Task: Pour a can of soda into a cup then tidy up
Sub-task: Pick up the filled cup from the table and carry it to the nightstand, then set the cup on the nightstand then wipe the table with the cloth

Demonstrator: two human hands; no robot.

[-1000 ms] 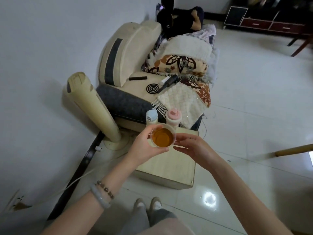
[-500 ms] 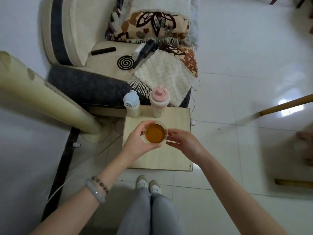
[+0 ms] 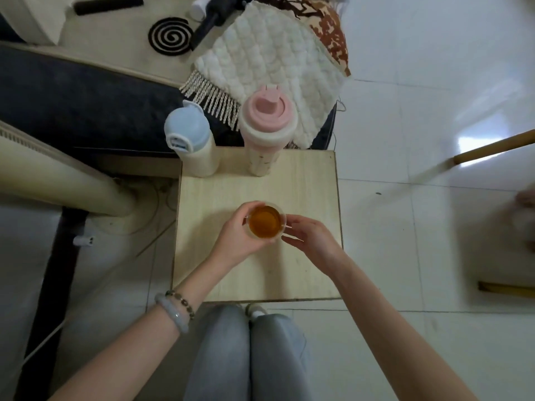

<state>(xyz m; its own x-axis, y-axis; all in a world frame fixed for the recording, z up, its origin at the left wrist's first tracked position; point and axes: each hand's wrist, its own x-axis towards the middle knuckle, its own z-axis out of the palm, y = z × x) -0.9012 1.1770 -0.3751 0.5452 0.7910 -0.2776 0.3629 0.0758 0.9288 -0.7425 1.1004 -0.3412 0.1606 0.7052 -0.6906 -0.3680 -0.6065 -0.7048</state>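
As the left hand (image 3: pixel 237 241) grips the full cup (image 3: pixel 265 225) and the right hand (image 3: pixel 312 241) rests open against it, keep it level and lower gently onto the table (image 3: pixel 304 183).

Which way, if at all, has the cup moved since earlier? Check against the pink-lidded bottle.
Yes. The cup overlapped the pink-lidded bottle earlier; now it is nearer the person, bare table between them.
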